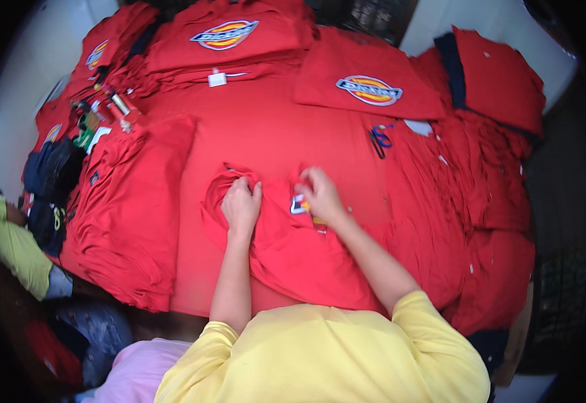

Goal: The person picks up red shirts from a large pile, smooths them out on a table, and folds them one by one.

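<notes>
Working on the red garment [299, 258], spread loosely on the red table cover [252, 131], just in front of the yellow shirt [340, 356], between the red stack [128, 215] on the left and the loose red heap [427, 228] on the right. Seen with the left hand [241, 207] narrow, fingers bent down onto the gathered upper left cloth; cannot tell whether pinching a fold or only pressing, with the fingertips hidden. Seen with the right hand [321, 197] at the upper right edge, thumb and fingers drawn close together; blurred there, so cannot tell whether gripping cloth or merely poised. Best to plant the left fingers firmly as an anchor and draw only lightly with the right, so as not to stretch the soft-looking fabric. Worth smoothing the folds around the coloured emblem [299, 204], partly covered by the right hand, and lifting clear rather than dragging across. Better also to avoid snagging the blue-and-black tool [381, 138] near the right-hand heap, or catching up neighbouring cloth of the same red
</notes>
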Motion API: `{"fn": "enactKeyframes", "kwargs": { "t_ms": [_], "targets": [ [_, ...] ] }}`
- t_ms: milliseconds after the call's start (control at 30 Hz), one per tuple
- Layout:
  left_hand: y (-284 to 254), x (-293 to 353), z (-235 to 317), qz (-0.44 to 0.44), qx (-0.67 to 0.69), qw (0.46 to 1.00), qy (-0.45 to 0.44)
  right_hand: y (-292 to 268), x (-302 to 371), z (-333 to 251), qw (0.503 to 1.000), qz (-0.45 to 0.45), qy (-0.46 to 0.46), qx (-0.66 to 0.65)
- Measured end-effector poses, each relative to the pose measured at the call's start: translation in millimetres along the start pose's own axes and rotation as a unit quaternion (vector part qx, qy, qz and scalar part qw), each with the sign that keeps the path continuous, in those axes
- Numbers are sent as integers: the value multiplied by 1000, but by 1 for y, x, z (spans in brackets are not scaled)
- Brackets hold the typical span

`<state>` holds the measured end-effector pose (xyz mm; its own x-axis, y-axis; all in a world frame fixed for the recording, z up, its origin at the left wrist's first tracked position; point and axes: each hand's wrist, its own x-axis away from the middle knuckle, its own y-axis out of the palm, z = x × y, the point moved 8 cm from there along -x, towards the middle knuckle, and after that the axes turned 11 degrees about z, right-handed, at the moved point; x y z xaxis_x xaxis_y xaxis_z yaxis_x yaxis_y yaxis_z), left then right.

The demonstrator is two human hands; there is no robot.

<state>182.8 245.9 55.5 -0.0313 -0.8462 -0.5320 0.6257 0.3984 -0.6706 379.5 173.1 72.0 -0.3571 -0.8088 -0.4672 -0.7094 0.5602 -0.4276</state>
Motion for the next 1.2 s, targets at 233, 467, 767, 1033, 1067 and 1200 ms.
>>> {"fn": "enactKeyframes", "kwargs": {
  "t_ms": [233, 467, 767, 1033, 1067, 1200],
  "targets": [
    [-1, 1, -46, 117, 563, 749, -328, 0, 63, -22, 999, -9, -46, 16],
    [21, -5, -56, -146, 861, 392, -289, -56, 32, -37, 919, -67, 106, -374],
    [6, -4, -34, -123, 876, 321, -339, -30, 109, -65, 929, -321, 183, -16],
    [21, -5, -56, -119, 880, 327, -324, 13, 91, -89, 959, -153, -78, 225],
    [17, -8, -51, -118, 881, 323, -325, 23, 93, -77, 967, -153, -76, 191],
    [-11, -12, -49, -60, 857, 375, -348, 27, 90, -35, 996, -86, 19, 14]
  ]
}}
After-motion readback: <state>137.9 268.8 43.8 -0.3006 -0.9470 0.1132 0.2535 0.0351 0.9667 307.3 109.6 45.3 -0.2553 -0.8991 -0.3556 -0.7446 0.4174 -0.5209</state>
